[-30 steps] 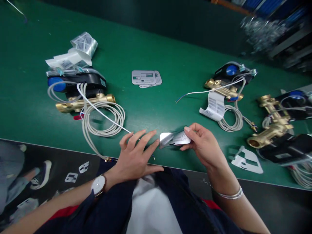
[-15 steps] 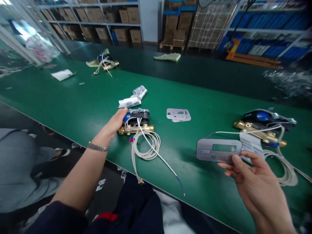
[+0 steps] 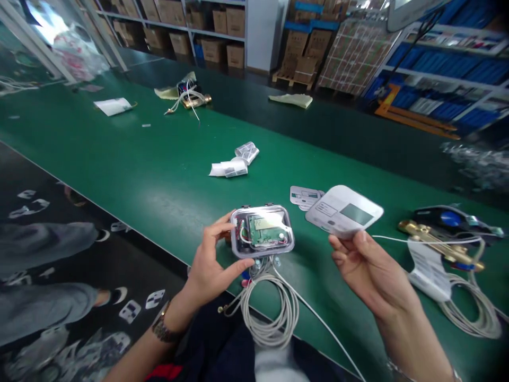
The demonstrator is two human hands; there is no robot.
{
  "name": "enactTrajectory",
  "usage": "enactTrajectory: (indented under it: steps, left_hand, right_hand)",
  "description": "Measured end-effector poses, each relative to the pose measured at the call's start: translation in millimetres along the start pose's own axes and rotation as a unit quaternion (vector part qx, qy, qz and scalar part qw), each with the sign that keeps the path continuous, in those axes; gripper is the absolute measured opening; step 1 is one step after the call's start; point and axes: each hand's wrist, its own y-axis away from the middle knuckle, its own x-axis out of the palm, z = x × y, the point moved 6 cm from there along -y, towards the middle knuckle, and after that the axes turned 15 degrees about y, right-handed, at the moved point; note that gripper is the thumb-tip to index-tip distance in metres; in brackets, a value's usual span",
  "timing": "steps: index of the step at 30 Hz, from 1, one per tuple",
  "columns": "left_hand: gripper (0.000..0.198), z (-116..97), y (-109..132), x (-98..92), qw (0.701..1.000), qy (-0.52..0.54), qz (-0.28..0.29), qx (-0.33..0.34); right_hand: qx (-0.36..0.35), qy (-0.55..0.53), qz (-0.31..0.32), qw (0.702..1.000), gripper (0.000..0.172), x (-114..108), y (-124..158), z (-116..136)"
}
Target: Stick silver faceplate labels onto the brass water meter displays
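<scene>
My left hand grips a meter unit with a clear cover and a green circuit board inside, tilted up toward me at the near edge of the green table. Its coil of grey cable hangs below over the table edge. My right hand pinches a grey faceplate label with a dark display window, held just right of the meter.
A small stack of faceplate labels lies behind the meter. Crumpled label backing sits further back. Another brass meter with blue cap, paper tag and cable coil lies at right. A further meter rests far back. Shelves with boxes stand beyond.
My left hand has picked the meter up from the table and brought it close, face up. My right hand has moved the faceplate label left, beside it.
</scene>
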Motion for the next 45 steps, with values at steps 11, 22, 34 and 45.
enactTrajectory:
  steps: [11, 22, 34, 45]
  left_hand:
    - [0.048, 5.9, -14.3, -3.5, 0.973, 0.214, -0.004, -0.082]
    - [0.007, -8.3, -24.2, 2.5, 0.94, 0.234, -0.173, -0.177]
    - [0.018, -10.7, -27.7, 0.7, 0.94, 0.171, -0.199, -0.218]
    - [0.018, -16.9, -28.2, -12.0, 0.959, 0.029, -0.167, -0.227]
  right_hand:
    - [0.011, -0.05, 0.093, 0.994, 0.043, 83.9, -11.3, -27.0]
    - [0.015, 0.087, 0.074, 0.993, 0.04, 86.6, -9.0, -32.5]
    - [-0.026, 0.175, 0.022, 0.984, 0.038, 84.4, -9.5, -29.3]
    - [-0.078, 0.31, 0.001, 0.948, 0.035, 75.4, -3.9, -28.2]
